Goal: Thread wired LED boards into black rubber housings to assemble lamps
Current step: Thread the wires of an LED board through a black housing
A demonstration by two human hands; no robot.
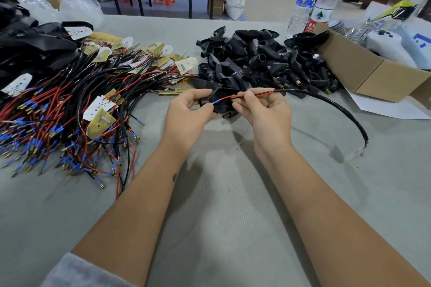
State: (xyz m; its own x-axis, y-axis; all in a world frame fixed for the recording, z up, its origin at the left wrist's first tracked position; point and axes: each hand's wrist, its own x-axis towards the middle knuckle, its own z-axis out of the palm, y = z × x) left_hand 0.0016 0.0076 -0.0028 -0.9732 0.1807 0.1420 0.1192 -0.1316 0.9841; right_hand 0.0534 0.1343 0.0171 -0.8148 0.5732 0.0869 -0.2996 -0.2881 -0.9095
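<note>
red bottle label reads "农夫"

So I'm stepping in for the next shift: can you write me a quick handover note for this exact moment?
Left hand holds a black rubber housing.
Right hand pinches the red wire of a black cable, blue-tipped end at the housing.
Wired LED boards are piled left, empty housings behind the hands.
Done: housing and cable picked up.
Left: thread the wire through and seat the board; then the rest of both piles.
</note>
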